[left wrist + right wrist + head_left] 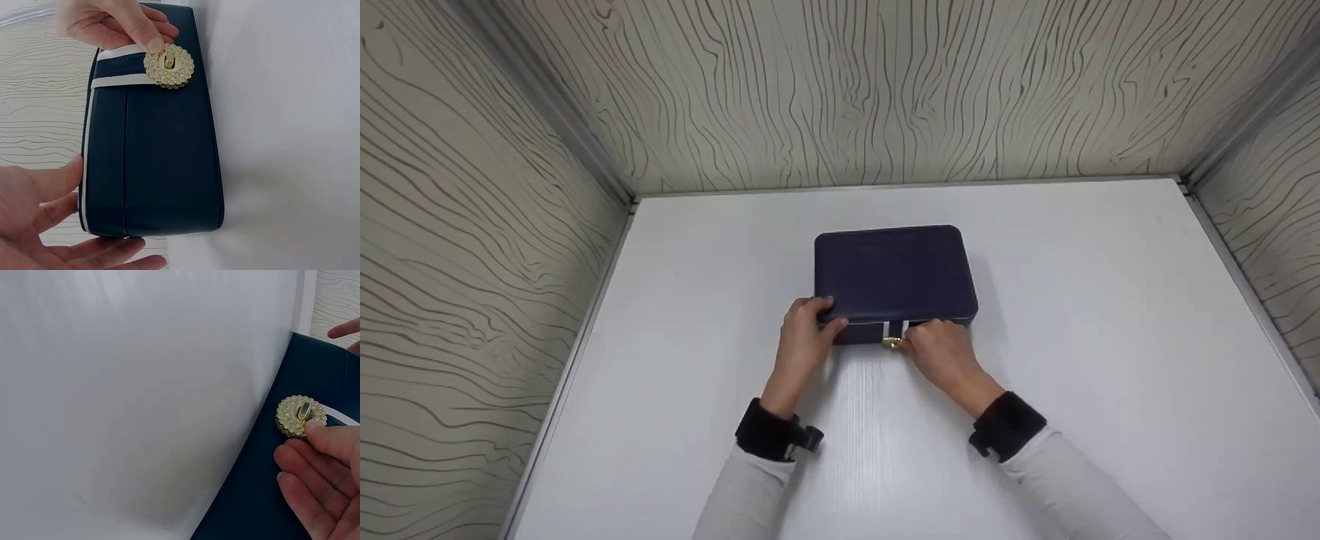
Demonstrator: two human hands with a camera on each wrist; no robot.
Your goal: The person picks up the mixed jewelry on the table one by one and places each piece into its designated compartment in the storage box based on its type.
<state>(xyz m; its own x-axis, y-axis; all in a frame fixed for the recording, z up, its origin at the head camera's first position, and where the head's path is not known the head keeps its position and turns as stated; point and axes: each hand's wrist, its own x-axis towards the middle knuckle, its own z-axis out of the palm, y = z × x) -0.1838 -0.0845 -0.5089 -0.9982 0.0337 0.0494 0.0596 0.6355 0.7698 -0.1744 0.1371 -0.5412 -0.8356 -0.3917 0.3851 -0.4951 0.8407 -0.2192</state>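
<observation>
A dark navy, leather-look case (896, 274) with rounded corners lies on the white table, its lid down. On its front, a strap with white edges (121, 64) comes down to a round gold clasp (169, 66) set with pearl-like beads, with a turn knob at its middle. My right hand (941, 351) pinches the clasp's edge, the thumb on its face and the other fingers curled below. My left hand (804, 337) holds the case's front left corner, thumb at the lid's front edge and fingers around the side. The inside of the case is hidden.
The white table (1110, 337) stretches out on both sides of the case. Wood-grain panels (847, 90) wall it at the back, left and right, with grey metal strips at the corners. Black bands (769, 430) with small cameras circle both wrists.
</observation>
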